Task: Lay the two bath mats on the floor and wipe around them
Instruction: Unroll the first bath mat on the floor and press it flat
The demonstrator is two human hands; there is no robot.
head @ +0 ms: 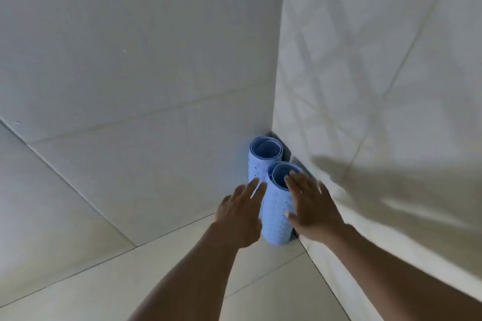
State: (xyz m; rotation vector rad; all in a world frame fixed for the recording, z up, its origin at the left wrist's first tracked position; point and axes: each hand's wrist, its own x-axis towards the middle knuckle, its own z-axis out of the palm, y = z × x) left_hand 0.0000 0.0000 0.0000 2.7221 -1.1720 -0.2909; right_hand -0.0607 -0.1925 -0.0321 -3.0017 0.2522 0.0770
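Observation:
Two light blue perforated bath mats stand rolled up and upright in the corner where two tiled walls meet. The nearer roll (277, 212) stands in front of the farther roll (260, 161), close to the right wall. My left hand (241, 212) is open with fingers spread, just left of the nearer roll. My right hand (310, 207) is open on the roll's right side, with its fingertips over the roll's top rim. I cannot tell whether either hand touches the roll; neither one grips it.
Pale tiled floor (104, 216) stretches to the left and towards me. A tiled wall (130, 34) rises behind the rolls and another wall (378, 86) on the right, carrying my arm's shadow.

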